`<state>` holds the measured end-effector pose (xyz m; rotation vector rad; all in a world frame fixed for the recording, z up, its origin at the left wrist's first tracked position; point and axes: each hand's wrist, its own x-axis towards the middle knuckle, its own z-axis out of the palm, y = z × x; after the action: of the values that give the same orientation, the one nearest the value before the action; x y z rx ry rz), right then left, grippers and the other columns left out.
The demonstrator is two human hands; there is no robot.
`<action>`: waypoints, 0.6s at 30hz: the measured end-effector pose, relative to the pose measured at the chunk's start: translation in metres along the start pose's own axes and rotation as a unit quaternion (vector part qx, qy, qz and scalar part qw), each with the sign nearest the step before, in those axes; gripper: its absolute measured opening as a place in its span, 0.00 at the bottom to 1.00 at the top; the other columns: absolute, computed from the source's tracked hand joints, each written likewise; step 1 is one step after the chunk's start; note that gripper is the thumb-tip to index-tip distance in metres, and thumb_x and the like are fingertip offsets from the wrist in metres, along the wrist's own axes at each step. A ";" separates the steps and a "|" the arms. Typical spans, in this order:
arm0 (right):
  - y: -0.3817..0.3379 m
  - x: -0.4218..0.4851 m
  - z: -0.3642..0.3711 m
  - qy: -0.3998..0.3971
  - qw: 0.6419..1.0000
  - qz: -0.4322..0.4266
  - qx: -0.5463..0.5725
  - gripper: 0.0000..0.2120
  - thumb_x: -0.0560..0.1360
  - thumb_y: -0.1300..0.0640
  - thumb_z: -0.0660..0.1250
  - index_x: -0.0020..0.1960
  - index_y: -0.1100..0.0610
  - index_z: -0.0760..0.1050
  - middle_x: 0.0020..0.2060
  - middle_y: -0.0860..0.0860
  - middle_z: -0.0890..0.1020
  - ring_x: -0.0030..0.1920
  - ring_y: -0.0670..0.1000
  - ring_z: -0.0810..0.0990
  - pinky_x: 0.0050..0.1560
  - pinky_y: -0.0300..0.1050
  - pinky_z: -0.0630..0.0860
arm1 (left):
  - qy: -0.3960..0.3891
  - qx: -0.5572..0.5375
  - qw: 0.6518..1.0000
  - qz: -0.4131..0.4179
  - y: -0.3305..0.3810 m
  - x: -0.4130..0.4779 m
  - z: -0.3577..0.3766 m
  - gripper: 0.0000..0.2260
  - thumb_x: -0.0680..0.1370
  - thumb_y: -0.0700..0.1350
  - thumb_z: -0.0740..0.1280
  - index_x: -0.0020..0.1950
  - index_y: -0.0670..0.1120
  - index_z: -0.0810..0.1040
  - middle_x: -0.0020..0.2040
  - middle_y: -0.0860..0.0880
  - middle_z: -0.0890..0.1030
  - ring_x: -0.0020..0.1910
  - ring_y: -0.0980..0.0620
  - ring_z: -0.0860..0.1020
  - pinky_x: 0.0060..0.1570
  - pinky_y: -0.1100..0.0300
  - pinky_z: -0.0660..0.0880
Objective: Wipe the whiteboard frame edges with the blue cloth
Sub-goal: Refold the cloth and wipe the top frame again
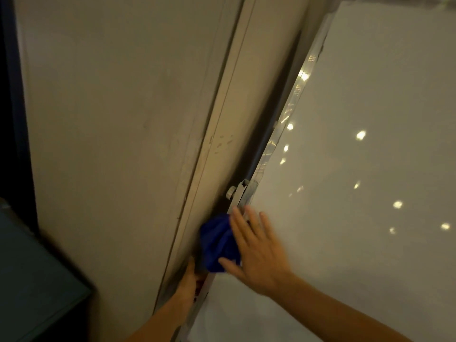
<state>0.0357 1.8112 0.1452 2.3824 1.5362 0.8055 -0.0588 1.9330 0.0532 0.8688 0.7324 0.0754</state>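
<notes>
The whiteboard point(357, 169) fills the right side, tilted in my view, with ceiling lights reflected in it. Its metal frame edge point(294, 95) runs diagonally from upper right to lower left. A bunched blue cloth point(216, 243) lies against that edge, below a bracket with a knob point(230, 193). My right hand point(256, 250) presses on the cloth with fingers spread flat, the thumb along the cloth's lower side. My left hand point(188, 280) grips the frame edge just below the cloth; its fingers are hidden behind the frame.
A beige wall point(123, 119) with a vertical trim strip point(227, 107) stands close behind the board's left edge. A dark teal cabinet top point(32, 280) sits at the lower left, and a dark doorway edge point(12, 95) runs down the far left.
</notes>
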 end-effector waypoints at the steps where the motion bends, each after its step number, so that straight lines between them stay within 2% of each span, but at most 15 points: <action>1: 0.008 0.003 -0.004 0.004 1.000 0.025 0.000 0.41 0.77 0.30 0.46 0.79 0.57 0.51 0.79 0.56 0.51 0.79 0.58 0.42 0.76 0.60 0.41 | -0.003 0.004 1.000 0.009 0.005 -0.003 0.006 0.21 0.83 0.53 0.52 0.46 0.40 0.76 0.46 0.40 0.76 0.48 0.43 0.75 0.37 0.62 0.69; 2: 0.011 0.004 -0.005 -0.005 0.999 0.039 -0.009 0.39 0.78 0.31 0.47 0.79 0.58 0.50 0.79 0.57 0.50 0.78 0.58 0.41 0.76 0.61 0.40 | 0.007 0.018 1.000 0.020 0.010 0.000 0.011 0.17 0.83 0.46 0.54 0.38 0.42 0.73 0.39 0.42 0.73 0.40 0.47 0.72 0.33 0.63 0.67; 4: 0.008 0.006 0.001 -0.020 0.998 0.033 -0.040 0.34 0.80 0.39 0.53 0.78 0.58 0.53 0.79 0.57 0.50 0.78 0.59 0.37 0.76 0.61 0.36 | 0.015 0.016 0.999 0.032 0.020 -0.001 0.021 0.14 0.81 0.40 0.59 0.35 0.45 0.73 0.36 0.44 0.73 0.34 0.49 0.70 0.33 0.61 0.69; 5: 0.006 0.008 0.003 -0.021 0.998 0.030 -0.049 0.33 0.79 0.43 0.57 0.78 0.59 0.56 0.78 0.57 0.50 0.77 0.59 0.36 0.75 0.61 0.35 | 0.009 -0.004 0.999 0.049 0.025 -0.003 0.027 0.12 0.81 0.41 0.60 0.39 0.42 0.76 0.39 0.42 0.76 0.36 0.47 0.73 0.36 0.58 0.72; 7: 0.005 0.009 0.004 -0.018 0.998 0.032 -0.057 0.33 0.77 0.48 0.65 0.77 0.59 0.59 0.78 0.57 0.51 0.77 0.60 0.38 0.74 0.60 0.37 | -0.002 -0.106 0.991 0.083 0.031 -0.007 0.037 0.19 0.82 0.51 0.56 0.58 0.37 0.76 0.55 0.40 0.77 0.51 0.40 0.76 0.54 0.49 0.75; 8: 0.005 0.012 0.003 -0.005 0.998 0.036 -0.053 0.33 0.76 0.49 0.66 0.76 0.58 0.60 0.78 0.56 0.52 0.77 0.60 0.40 0.74 0.61 0.38 | 0.010 -0.162 0.984 0.076 0.036 -0.009 0.043 0.25 0.81 0.58 0.54 0.67 0.40 0.71 0.62 0.40 0.75 0.60 0.39 0.74 0.63 0.45 0.70; 9: 0.004 0.012 0.001 0.013 0.998 0.039 -0.043 0.32 0.75 0.51 0.66 0.76 0.58 0.61 0.78 0.56 0.54 0.77 0.61 0.42 0.74 0.61 0.39 | 0.013 -0.202 0.977 0.065 0.036 -0.010 0.049 0.30 0.78 0.64 0.53 0.71 0.45 0.68 0.66 0.41 0.74 0.64 0.39 0.72 0.68 0.43 0.67; 11: 0.003 0.011 -0.001 0.073 0.996 0.041 -0.010 0.28 0.75 0.54 0.65 0.74 0.57 0.65 0.77 0.57 0.60 0.77 0.63 0.49 0.75 0.62 0.45 | 0.023 -0.157 0.981 0.108 0.037 -0.023 0.062 0.33 0.73 0.69 0.53 0.71 0.50 0.68 0.65 0.44 0.75 0.62 0.41 0.74 0.66 0.42 0.68; 13: 0.006 0.013 -0.010 0.140 0.988 0.058 0.039 0.23 0.74 0.55 0.65 0.69 0.55 0.73 0.73 0.58 0.68 0.75 0.66 0.60 0.74 0.62 0.56 | 0.057 -0.057 0.976 0.201 0.038 -0.034 0.065 0.22 0.76 0.64 0.58 0.63 0.52 0.72 0.58 0.48 0.78 0.54 0.47 0.78 0.57 0.46 0.75; 15: 0.010 0.019 -0.021 0.190 0.968 0.112 0.118 0.17 0.74 0.55 0.66 0.62 0.53 0.80 0.66 0.57 0.77 0.66 0.61 0.71 0.64 0.51 0.72 | 0.059 -0.018 0.969 0.238 0.041 -0.041 0.064 0.09 0.78 0.53 0.63 0.55 0.52 0.74 0.54 0.46 0.81 0.49 0.46 0.80 0.50 0.47 0.79; 16: 0.010 0.023 -0.029 0.205 0.947 0.144 0.200 0.14 0.75 0.56 0.66 0.59 0.53 0.81 0.61 0.55 0.79 0.60 0.56 0.74 0.58 0.45 0.75 | 0.038 -0.031 0.971 0.234 0.046 -0.044 0.060 0.07 0.79 0.50 0.64 0.54 0.50 0.75 0.53 0.43 0.82 0.49 0.44 0.81 0.50 0.45 0.80; 18: 0.009 0.033 -0.041 0.208 0.882 0.185 0.380 0.11 0.76 0.64 0.67 0.55 0.55 0.83 0.51 0.53 0.81 0.50 0.53 0.80 0.52 0.45 0.80 | -0.022 -0.065 0.974 0.217 0.059 -0.048 0.052 0.09 0.77 0.48 0.68 0.55 0.46 0.76 0.52 0.41 0.83 0.50 0.41 0.82 0.51 0.45 0.80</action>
<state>0.0309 1.8315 0.1950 3.3277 1.8300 0.9650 -0.0502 1.9206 0.1437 0.8900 0.4791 0.4873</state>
